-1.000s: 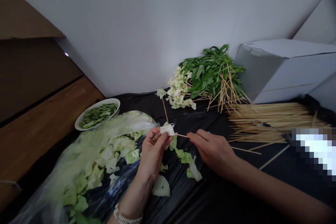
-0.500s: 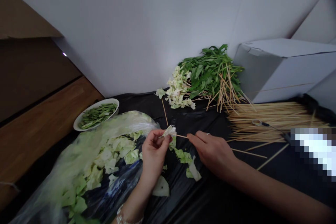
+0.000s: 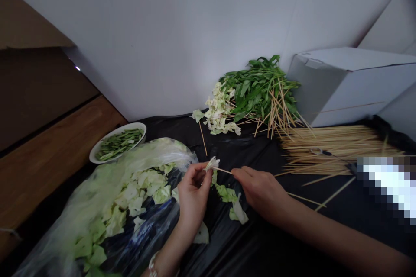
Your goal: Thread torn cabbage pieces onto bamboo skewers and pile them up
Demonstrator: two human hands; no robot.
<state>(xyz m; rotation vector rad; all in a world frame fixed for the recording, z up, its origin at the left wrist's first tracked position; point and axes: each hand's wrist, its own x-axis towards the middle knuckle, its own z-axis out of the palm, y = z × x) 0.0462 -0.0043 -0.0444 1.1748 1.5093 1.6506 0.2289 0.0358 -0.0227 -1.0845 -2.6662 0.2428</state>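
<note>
My left hand (image 3: 194, 188) pinches a piece of cabbage leaf (image 3: 213, 163) between thumb and fingers. From the right, my right hand (image 3: 256, 186) grips a thin wooden skewer (image 3: 224, 170), whose far end meets the leaf. Whether the tip passes right through cannot be seen behind the leaf and fingers. Loose cabbage pieces (image 3: 238, 212) lie on the black plastic sheet just below the hands. Left of my left hand, a clear plastic bag (image 3: 97, 181) lies open with many torn cabbage leaves (image 3: 152, 179) in it.
A white bowl (image 3: 92, 156) of cut green vegetable stands at left. Behind are cabbage skewers (image 3: 221, 110) and leafy-green skewers (image 3: 253, 88), with one cabbage skewer (image 3: 203, 138) apart. Bare skewers (image 3: 334, 147) pile at right, before a white box (image 3: 354, 82). A pixelated bright patch covers the far right.
The cabbage leaf has turned a little and looks more folded at the skewer's end. Both hands keep their grip and have shifted only slightly. The whole view has moved a touch.
</note>
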